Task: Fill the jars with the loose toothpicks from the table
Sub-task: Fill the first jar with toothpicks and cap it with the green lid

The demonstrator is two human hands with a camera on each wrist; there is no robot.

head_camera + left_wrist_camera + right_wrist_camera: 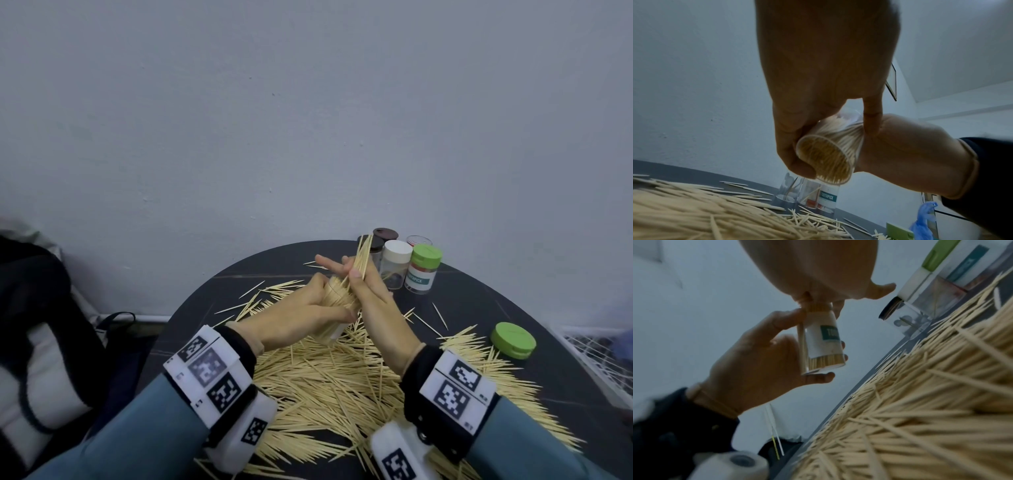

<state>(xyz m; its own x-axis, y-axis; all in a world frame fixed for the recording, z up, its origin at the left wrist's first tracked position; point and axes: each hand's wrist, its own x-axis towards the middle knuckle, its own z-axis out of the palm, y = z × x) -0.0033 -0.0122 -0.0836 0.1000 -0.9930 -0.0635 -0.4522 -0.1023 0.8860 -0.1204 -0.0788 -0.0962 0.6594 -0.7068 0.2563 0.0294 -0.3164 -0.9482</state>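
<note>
Two hands are up over the middle of the tabletop (513, 298), working on one jar. The left hand (298, 318) has its fingers (818, 378) and thumb wrapped round a clear toothpick jar (823, 344) with a white and teal label, tilted, lifted clear of the surface. From the left wrist view you can see through the jar's bottom that it's packed tight with toothpicks.

The right hand (373, 301) is pinching a bundle of toothpicks (363, 260) between thumb and curled fingers, right at the mouth of the jar, with the index finger sticking out straight towards the far edge. The tips of the bundle fan out above the hand.

Below and towards the near edge there's a huge pile of loose toothpicks (342, 383) covering most of the dark round top, with a few strays scattered further out.

At the far edge, just past the hands, sits a cluster of other jars: a green-lidded jar (423, 270) with the same label, a white-lidded jar (395, 260) beside it, and a couple of dark-lidded jars (383, 238) behind. A few of them show only a toothpick or two inside. A loose green lid (512, 340) lies flat near the right edge, touching the rim of the pile.
</note>
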